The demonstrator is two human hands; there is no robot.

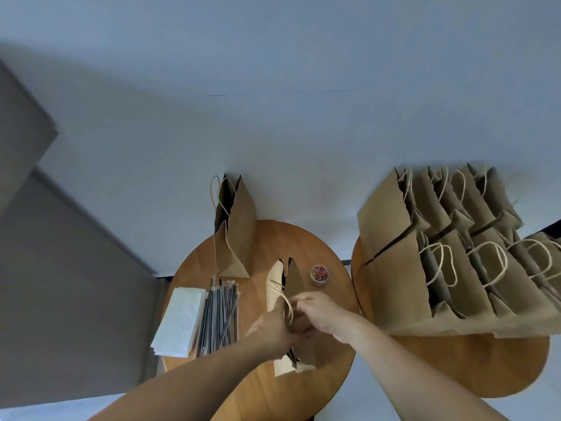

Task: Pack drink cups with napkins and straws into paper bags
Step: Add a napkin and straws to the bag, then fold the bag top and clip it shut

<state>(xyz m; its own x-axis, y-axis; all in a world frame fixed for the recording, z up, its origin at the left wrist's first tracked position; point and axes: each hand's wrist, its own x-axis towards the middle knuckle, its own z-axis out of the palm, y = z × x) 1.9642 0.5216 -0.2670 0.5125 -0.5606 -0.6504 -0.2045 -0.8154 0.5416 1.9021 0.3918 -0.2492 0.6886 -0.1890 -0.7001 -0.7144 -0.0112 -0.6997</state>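
Note:
A brown paper bag [296, 281] stands in the middle of the left round wooden table [267, 238]. My left hand [273, 326] grips its left side near the twine handle. My right hand [318, 311] pinches the bag's top edge from the right, fingers curled over the opening. What is inside the bag is hidden. A stack of white napkins [179, 320] lies at the table's left, with a bundle of wrapped dark straws [220, 314] beside it. No cup shows.
A second paper bag [235, 232] stands at the table's far edge. A small clear tub of coloured clips [319, 273] sits right of the held bag. Several upright paper bags [449, 262] crowd the right table [473, 372]. A pale wall rises behind.

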